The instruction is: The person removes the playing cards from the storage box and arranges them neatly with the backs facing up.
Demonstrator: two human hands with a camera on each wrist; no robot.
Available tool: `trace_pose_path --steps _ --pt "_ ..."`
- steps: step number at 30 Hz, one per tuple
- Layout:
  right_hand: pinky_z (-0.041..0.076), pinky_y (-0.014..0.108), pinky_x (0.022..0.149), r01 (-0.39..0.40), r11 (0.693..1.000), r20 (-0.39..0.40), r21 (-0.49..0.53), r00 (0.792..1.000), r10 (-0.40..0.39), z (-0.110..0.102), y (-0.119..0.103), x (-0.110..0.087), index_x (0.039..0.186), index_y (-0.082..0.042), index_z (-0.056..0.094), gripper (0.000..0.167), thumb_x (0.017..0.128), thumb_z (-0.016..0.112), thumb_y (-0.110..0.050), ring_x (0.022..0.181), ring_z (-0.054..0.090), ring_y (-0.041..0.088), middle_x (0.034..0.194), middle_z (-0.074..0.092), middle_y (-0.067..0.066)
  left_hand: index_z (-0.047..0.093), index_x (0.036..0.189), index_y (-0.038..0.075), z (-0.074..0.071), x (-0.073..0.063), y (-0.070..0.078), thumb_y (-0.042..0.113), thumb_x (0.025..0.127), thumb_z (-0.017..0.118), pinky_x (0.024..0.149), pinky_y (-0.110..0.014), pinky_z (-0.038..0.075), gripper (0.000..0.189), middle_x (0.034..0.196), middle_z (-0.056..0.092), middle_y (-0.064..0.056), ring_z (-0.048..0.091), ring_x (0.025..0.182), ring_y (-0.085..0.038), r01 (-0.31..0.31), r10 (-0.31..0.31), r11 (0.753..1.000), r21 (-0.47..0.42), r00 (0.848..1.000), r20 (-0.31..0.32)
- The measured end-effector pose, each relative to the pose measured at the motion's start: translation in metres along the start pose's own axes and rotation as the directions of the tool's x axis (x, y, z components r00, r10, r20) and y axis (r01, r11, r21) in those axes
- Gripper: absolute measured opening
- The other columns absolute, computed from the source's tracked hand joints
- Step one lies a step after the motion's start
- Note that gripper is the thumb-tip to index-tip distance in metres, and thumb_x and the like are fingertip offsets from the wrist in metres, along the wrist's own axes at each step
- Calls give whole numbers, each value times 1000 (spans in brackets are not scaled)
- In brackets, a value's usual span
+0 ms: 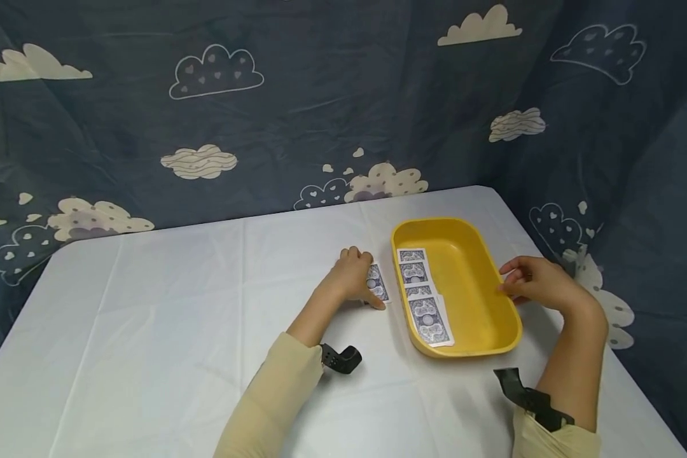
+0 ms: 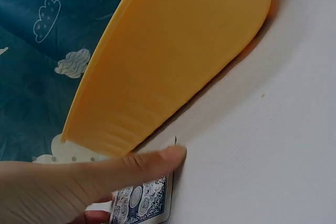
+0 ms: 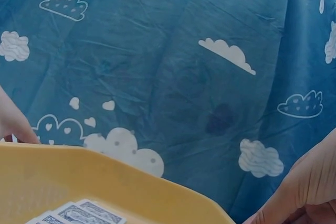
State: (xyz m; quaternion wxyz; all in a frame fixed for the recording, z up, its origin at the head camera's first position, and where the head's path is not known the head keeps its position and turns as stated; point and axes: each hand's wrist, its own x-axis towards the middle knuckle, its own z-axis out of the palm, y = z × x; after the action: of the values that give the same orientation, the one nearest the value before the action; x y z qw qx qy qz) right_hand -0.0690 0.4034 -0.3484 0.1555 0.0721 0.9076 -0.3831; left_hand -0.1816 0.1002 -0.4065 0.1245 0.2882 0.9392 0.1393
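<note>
A playing card [image 1: 378, 284] with a blue patterned back lies at the white table, just left of the yellow tray [image 1: 474, 299]. My left hand [image 1: 349, 277] holds this card, thumb at its near edge and fingers curled at the far one. The left wrist view shows the thumb stretched across the card [image 2: 140, 203], beside the tray's outer wall [image 2: 173, 40]. On the tray's right side my right hand [image 1: 541, 284] grips the rim, fingers bent. Several face-down cards [image 1: 429, 319] lie overlapping in a column along the tray's left inner side.
White cloth covers the table [image 1: 166, 331]. A dark blue curtain [image 1: 320, 114] with cloud prints hangs behind it and along the right side. Black straps with camera mounts [image 1: 341, 359] sit on both wrists.
</note>
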Motion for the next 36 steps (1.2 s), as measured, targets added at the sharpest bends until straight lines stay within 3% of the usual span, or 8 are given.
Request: trace_pose_path --steps 5,10,15,21,24,29,32,36 --pt "55 32 69 -3 1000 -1 -5 1000 3 1 -1 0 112 9 47 38 86 63 -13 74 57 19 81 53 8 47 126 5 -6 -2 0 53 54 83 93 -36 40 93 113 47 -12 42 102 -24 -24 24 1000 -3 999 -49" --pt "55 32 69 -5 1000 -1 -11 1000 5 1 -1 0 112 9 47 38 86 62 -13 74 57 20 81 52 9 47 126 8 -16 -7 7 52 64 78 93 -35 41 82 115 49 -10 43 104 -23 -43 36 997 -64 993 -111" --pt "55 31 69 -18 1000 -1 -20 1000 18 0 0 -2 113 10 46 39 86 62 -13 75 56 20 81 51 9 49 124 11 -33 -18 30 47 75 71 89 -32 43 64 113 51 -7 45 101 -20 -104 75 985 -135 977 -201" --pt "55 30 69 -10 1000 5 -13 1000 10 1 -2 1 113 9 46 39 85 63 -14 74 56 19 82 51 9 55 117 13 -34 -30 69 43 80 68 81 -27 44 49 105 53 -2 48 96 -16 -152 140 988 -26 953 -268" --pt "55 30 69 -19 1000 3 -12 1000 19 1 -2 1 113 9 46 39 86 63 -14 75 55 19 82 51 9 60 111 16 -20 -31 87 43 78 70 81 -25 44 44 101 57 1 52 93 -14 -169 187 981 94 954 -236" --pt "55 31 69 -22 1000 -3 -16 1000 22 0 -1 1 112 9 46 39 85 63 -14 76 56 21 82 51 9 63 105 18 6 -23 107 52 67 75 78 -27 46 53 97 62 1 57 89 -15 -191 229 944 268 966 -117" --pt "55 31 69 -28 999 -8 -18 1000 28 -1 -1 0 112 8 46 39 85 64 -15 76 56 21 81 51 9 63 103 18 15 -18 116 60 60 76 75 -29 46 61 96 61 0 57 88 -15 -176 204 935 308 977 -60" --pt "55 30 70 -35 999 -9 -13 999 35 0 -2 0 113 8 46 41 85 64 -16 76 56 21 82 51 9 61 103 17 19 -14 124 67 51 76 79 -27 42 74 99 57 0 52 93 -14 -118 113 913 391 993 38"
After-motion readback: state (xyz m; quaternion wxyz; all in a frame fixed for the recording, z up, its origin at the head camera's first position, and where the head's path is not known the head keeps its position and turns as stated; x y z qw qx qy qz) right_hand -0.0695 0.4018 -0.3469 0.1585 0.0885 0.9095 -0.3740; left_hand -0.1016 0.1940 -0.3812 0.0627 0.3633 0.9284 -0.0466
